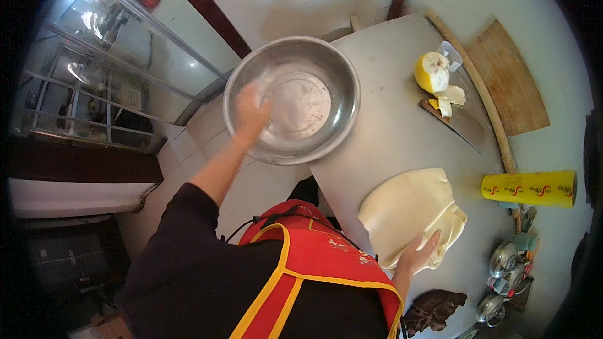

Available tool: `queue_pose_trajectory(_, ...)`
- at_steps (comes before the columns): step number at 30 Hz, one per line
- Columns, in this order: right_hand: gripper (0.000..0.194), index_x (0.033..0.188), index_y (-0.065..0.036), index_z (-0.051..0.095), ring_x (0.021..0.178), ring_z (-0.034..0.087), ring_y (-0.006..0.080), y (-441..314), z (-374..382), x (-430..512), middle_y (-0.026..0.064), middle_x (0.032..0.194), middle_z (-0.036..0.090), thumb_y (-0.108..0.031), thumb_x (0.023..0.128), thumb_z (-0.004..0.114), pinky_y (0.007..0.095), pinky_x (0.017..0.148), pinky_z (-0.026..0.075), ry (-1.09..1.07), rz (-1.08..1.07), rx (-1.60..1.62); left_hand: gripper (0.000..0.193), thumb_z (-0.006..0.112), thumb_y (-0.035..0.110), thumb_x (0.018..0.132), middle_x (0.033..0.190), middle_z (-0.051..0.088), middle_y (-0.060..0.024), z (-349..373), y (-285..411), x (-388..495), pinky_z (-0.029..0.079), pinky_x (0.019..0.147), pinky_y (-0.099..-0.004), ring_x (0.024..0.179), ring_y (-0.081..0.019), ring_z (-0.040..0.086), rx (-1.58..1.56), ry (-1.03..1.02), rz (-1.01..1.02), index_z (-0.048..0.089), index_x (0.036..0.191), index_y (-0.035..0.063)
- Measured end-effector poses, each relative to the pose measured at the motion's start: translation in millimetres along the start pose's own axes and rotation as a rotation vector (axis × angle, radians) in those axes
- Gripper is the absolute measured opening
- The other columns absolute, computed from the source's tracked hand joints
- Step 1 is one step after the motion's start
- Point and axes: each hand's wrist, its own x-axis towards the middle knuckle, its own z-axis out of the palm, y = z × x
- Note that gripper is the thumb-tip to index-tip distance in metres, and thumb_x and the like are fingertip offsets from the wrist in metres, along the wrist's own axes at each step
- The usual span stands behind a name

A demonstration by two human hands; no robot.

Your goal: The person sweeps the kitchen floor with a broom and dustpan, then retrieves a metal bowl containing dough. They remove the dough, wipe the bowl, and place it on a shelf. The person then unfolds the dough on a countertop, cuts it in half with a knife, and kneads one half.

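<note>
Blurred by motion, my left hand (252, 110) is over the inside of a wide stainless steel basin (301, 103), near its left wall; its finger positions are unclear. The basin overlaps the table corner and sticks out past the edge. A large, smooth, folded slab of pale dough (410, 202) lies on the table in front of my body. My right hand (421, 252) is at the dough's near right end, with a fold of it between thumb and fingers. Part of that dough is crumpled and raised.
On the steel table (377, 150) are a partly peeled yellow pomelo (432, 73), peel pieces (451, 96) and a cleaver (464, 125). A long rolling pin (485, 89), wooden board (506, 80) and yellow film roll (530, 188) line the wall. A dark crumpled plastic bag (434, 310) sits near my right.
</note>
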Motion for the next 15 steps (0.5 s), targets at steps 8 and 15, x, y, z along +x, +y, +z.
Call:
queue_pose_trajectory(8, 0.072, 0.142, 0.000, 0.030, 0.142, 0.006, 0.0361, -37.0, 74.2, 20.1, 0.0200, 0.152, 0.015, -0.037, 0.084, 0.053, 0.0487, 0.114, 0.001, -0.179, -0.107, -0.709, 0.065, 0.067, 0.016, 0.080, 0.130, 0.046, -0.0205, -28.3, -125.8, -10.7, 0.040, 0.099, -0.0409, 0.118, -0.0328, 0.047, -1.016, -0.282, -1.027, 0.037, 0.132, -0.0070)
queue_pose_trajectory(15, 0.070, 0.141, -0.002, 0.031, 0.142, 0.004, 0.0367, -32.4, 67.6, 17.8, 0.0177, 0.152, 0.014, -0.040, 0.086, 0.052, 0.0497, 0.114, 0.005, -0.204, -0.100, -0.706, 0.054, 0.056, 0.003, 0.076, 0.119, 0.051, -0.0183, -19.0, -114.7, 37.5, 0.042, 0.094, -0.0414, 0.109, -0.0317, 0.052, -0.864, -0.320, -0.801, 0.042, 0.128, -0.0063)
